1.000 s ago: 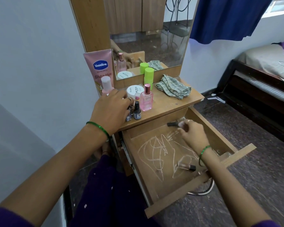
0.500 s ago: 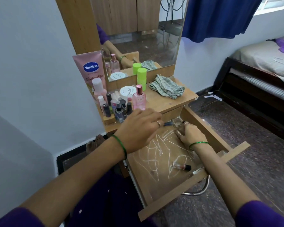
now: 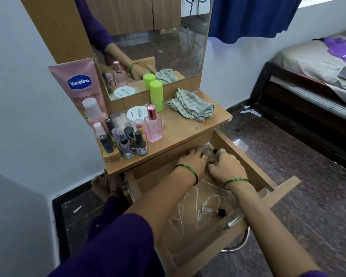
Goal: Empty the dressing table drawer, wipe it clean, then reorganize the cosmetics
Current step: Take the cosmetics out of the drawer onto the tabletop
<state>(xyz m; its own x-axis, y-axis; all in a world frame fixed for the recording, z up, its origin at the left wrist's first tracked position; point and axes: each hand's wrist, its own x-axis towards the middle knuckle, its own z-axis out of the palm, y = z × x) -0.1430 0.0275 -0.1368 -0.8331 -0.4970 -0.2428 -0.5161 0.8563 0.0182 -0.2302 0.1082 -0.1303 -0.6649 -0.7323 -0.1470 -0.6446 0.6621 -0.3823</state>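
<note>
Dark speckled flooring surrounds the dressing table where we sit, our purple sleeves at the near edge of view. Nearest us, the open drawer (image 3: 286, 186) shows a scratched floor; a small clear bottle (image 3: 213, 210) with a black cap lies on its side by the front edge. At the drawer's back edge, just under the tabletop, our left hand (image 3: 192, 159) and right hand (image 3: 225, 165) meet with fingers curled around something small; we cannot tell what it is. On the tabletop (image 3: 188, 134), little bottles (image 3: 124, 144) crowd the front left corner, a pink bottle (image 3: 152, 124) beside them and a white jar (image 3: 137, 114) behind. A green tube (image 3: 156, 95) stands at the back edge, a folded cloth (image 3: 192, 106) at the right. A Vaseline tube (image 3: 82, 84) leans against the mirror (image 3: 160, 47).
</note>
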